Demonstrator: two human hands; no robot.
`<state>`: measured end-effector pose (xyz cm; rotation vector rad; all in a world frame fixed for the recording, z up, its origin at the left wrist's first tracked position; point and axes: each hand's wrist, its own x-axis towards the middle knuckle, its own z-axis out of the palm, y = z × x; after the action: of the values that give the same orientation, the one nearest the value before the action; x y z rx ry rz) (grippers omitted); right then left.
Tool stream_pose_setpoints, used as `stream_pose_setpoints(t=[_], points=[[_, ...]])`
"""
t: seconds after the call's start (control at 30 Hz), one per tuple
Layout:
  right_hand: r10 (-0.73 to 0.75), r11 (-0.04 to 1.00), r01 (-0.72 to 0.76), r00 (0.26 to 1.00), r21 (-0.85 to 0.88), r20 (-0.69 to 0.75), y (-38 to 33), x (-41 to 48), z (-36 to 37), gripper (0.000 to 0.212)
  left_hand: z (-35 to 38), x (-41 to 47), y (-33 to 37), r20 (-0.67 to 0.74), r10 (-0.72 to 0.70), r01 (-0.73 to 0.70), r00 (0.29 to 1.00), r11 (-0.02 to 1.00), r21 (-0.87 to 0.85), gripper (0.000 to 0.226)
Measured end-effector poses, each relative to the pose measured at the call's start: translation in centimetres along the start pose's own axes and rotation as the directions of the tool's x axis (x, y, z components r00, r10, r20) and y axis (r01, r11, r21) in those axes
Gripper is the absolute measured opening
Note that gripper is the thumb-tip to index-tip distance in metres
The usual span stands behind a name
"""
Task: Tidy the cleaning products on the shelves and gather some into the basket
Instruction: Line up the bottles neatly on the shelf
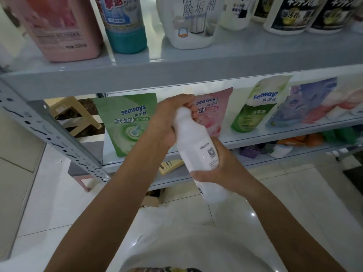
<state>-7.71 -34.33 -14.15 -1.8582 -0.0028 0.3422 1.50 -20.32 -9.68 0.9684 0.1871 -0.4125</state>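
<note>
A white tiled floor (49, 193) lies under a grey metal shelf unit, and the person stands close in front of it. Nearest to the body, the right hand (225, 169) wraps around the lower part of a white bottle (196, 146), with its fingers curled around the body of the bottle. A little farther, the left hand (167, 118) closes over the neck and cap. So both hands hold the same bottle, in the air in front of the middle shelf (255, 138), not touching it. The long axis of the bottle runs from the base, low and near the person, up and away to the cap, leaning a little left. The left hand is therefore the one nearer to the shelf. Behind the bottle stand a green pouch (127, 122), a pink pouch (214, 112) and a green and white pouch (259, 107). On the upper shelf (176, 75) stand a pink bottle (59, 26) and a blue bottle (125, 22). No basket is in view, so I judge that the next move depends on where the bottle must go.
</note>
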Motion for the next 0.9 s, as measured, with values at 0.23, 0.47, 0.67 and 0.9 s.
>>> stream_pose_setpoints(t=[0.23,0.47,0.67,0.9], points=[[-0.031,0.994,0.021,0.995,0.112,0.094,-0.6,0.2,-0.8,0.075,0.5,0.2,1.2,0.16,-0.054,0.052,0.986,0.998,0.017,0.036],[-0.205,0.63,-0.304,0.822,0.715,0.531,1.2,1.0,0.1,0.075,1.7,-0.9,1.1,0.489,0.03,0.002,0.872,0.998,-0.064,0.029],[-0.235,0.971,0.238,0.949,-0.007,-0.212,-0.8,1.2,1.2,0.07,1.6,-0.2,1.2,0.123,0.239,-0.264,0.963,0.932,0.251,0.031],[-0.274,0.917,0.132,0.894,0.376,0.354,-1.2,1.0,-2.0,0.071,2.6,-2.4,2.1,0.526,0.193,-0.228,0.828,0.974,0.001,0.025]])
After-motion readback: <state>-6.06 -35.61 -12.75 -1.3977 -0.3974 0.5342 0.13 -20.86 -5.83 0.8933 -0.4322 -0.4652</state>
